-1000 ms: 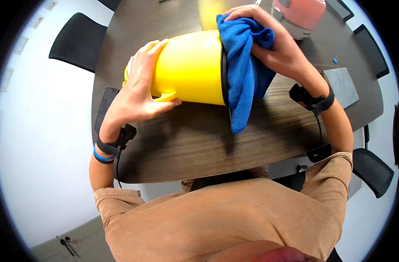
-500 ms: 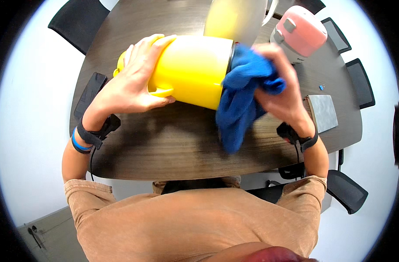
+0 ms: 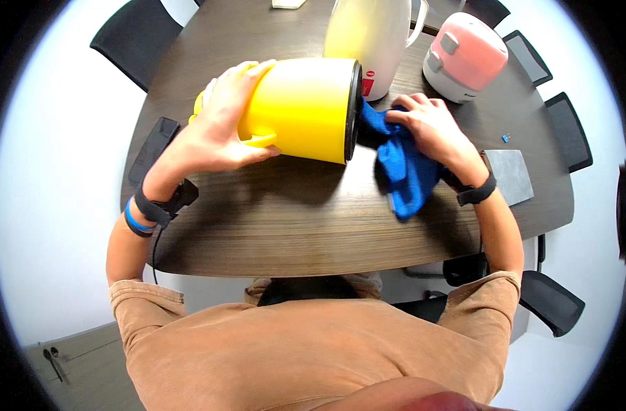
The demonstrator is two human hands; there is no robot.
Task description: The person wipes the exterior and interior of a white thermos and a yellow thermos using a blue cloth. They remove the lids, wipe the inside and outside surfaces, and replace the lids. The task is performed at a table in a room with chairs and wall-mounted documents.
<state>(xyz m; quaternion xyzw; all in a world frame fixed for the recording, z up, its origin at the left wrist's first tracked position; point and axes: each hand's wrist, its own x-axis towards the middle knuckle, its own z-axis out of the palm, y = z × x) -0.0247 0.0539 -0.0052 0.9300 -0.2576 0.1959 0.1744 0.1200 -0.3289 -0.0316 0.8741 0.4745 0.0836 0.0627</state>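
My left hand (image 3: 220, 130) is wrapped round a glossy yellow cylindrical container (image 3: 306, 109), which is tipped on its side over the table. Its black base (image 3: 353, 113) points right. A small yellow loop handle shows by my left thumb, and the far left end is partly covered by the hand. To the right of the base, my right hand (image 3: 433, 130) grips a crumpled blue cloth (image 3: 409, 175). The cloth hangs down toward the table, and its upper end lies close beside the base; whether they touch I cannot tell.
Behind the container stands a pale jug (image 3: 381, 48) with a white handle. A pink and white lunch box (image 3: 467, 55) is right of it. A grey notebook (image 3: 511, 177) and a tiny blue piece (image 3: 505, 138) lie right; a black phone (image 3: 154, 147) lies left. Chairs surround the table (image 3: 292, 240).
My right hand has drawn the blue cloth away from the container's base, right and slightly down, uncovering the black base. My left hand keeps its hold on the container.
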